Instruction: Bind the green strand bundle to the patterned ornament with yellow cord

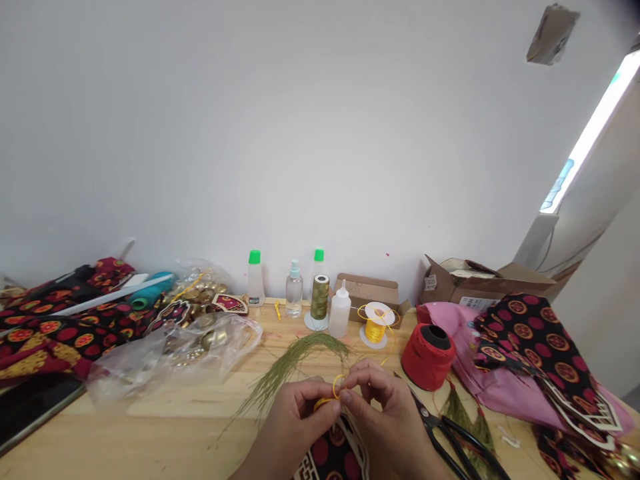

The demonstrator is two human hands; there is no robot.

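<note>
My left hand (295, 413) and my right hand (380, 407) meet low in the middle of the view, both pinched on a thin yellow cord (336, 390) that forms a small loop between the fingertips. Under the hands lies a patterned piece (333, 453) in black and red with a pale fretwork edge. A bundle of olive green threads (290, 363) fans out on the wooden table (165, 427) just behind the left hand. The spool of yellow cord (376, 327) stands behind the right hand, its strand leading toward my fingers.
A red thread cone (427, 353) and black scissors (450, 440) lie right of my hands. Bottles (295, 290), an olive spool (320, 299) and a cardboard box (370, 293) line the wall. Plastic bags of gold trinkets (190, 340) and patterned fabric (50, 327) fill the left; pink cloth (475, 373) the right.
</note>
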